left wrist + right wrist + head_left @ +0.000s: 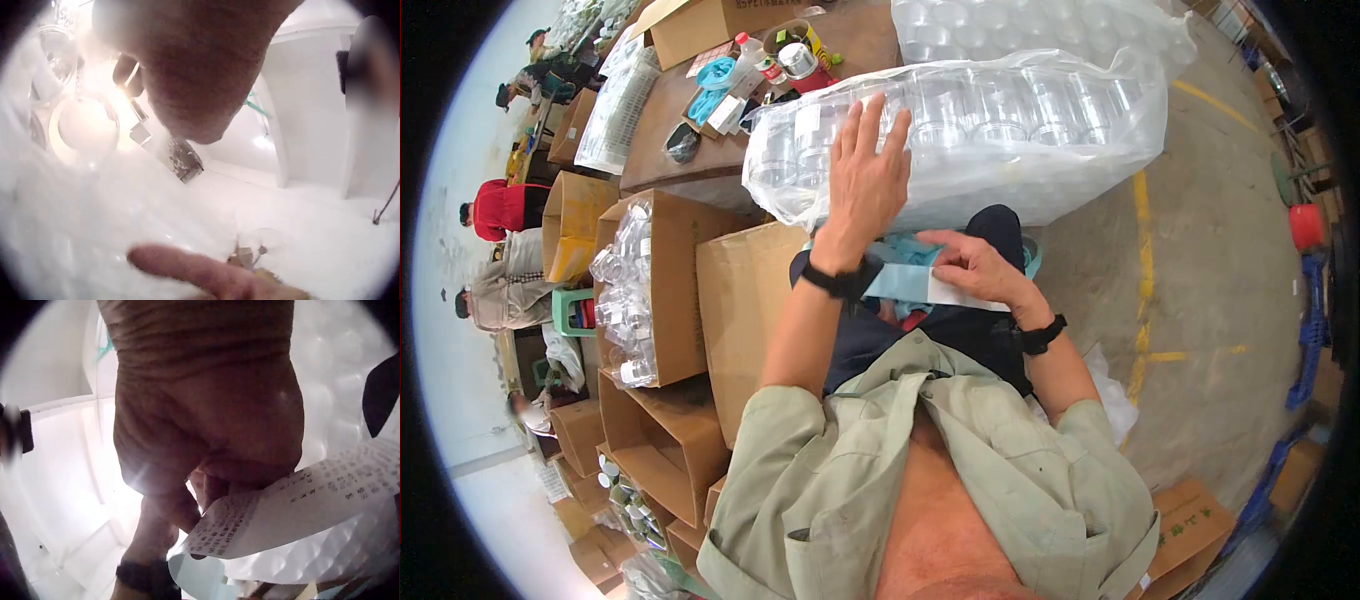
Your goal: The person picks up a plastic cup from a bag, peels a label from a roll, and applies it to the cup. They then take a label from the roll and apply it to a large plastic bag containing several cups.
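Observation:
My left hand (868,185) is stretched out over a clear plastic bag (1040,175) of transparent jars (940,110), its fingers straight and spread, holding nothing. In the left wrist view the thumb (181,265) stands apart from the palm, against the whitish plastic. Lower and to the right, my right hand (982,272) pinches a strip of labels (903,283) between thumb and fingers, above the lap. One part of the strip is pale blue, the other white. Rows of small print cover the label strip (281,512) in the right wrist view, where its near end curls.
At left, an open carton (675,290) holds clear plastic bottles (625,290). A brown table (860,40) carries a red-capped bottle (760,60), a tin and blue tape-like loops. People work along the left wall. Yellow lines mark the floor (1200,230) at right.

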Available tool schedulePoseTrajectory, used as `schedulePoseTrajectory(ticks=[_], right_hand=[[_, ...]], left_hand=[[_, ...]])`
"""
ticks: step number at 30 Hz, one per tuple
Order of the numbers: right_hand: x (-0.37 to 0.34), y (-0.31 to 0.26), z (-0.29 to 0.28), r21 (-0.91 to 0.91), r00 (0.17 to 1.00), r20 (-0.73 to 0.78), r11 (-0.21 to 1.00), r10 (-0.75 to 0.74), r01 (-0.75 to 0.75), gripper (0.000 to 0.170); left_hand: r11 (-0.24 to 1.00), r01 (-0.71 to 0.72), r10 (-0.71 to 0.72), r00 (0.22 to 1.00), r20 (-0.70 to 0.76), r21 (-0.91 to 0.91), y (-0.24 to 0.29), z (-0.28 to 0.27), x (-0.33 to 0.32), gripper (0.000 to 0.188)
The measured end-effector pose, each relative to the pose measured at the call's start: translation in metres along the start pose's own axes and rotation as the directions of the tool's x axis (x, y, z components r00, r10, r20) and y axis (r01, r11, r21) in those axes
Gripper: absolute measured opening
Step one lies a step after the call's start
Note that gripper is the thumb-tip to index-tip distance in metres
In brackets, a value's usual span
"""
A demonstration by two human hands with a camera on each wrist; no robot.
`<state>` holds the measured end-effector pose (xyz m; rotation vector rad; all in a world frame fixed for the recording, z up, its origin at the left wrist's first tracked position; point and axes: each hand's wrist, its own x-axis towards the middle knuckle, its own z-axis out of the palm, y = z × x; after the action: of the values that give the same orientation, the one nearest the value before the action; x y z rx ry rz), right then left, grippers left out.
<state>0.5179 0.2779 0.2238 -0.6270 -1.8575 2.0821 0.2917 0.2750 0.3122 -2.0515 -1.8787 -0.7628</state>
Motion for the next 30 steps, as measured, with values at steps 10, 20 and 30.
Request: schedulePoseTrajectory(ticks=[10,20,30], right_hand=[[0.010,-0.017,-0.007,0.056,0.994,-0.001,0.993,-0.107,0.107,0.066],[0.005,-0.002,-0.005,0.134,0.998,-0.049,0.990,-0.030,0.036,0.067],[0.011,-0.002,0.002,0.039,0.995,0.023,0.995,-0.095,0.094,0.064]], left_hand=[[0.065,0.647,-0.251,0.748,0.615,-0.760,0.009,0.007,-0.128,0.060],[0.912,0.229,-0.195,0.972,0.133,-0.340,-0.010,-0.013,-0.132,0.041],[0.145,0.756,-0.289,0.650,0.703,-0.639,0.046,-0.005,-0.133,0.040]])
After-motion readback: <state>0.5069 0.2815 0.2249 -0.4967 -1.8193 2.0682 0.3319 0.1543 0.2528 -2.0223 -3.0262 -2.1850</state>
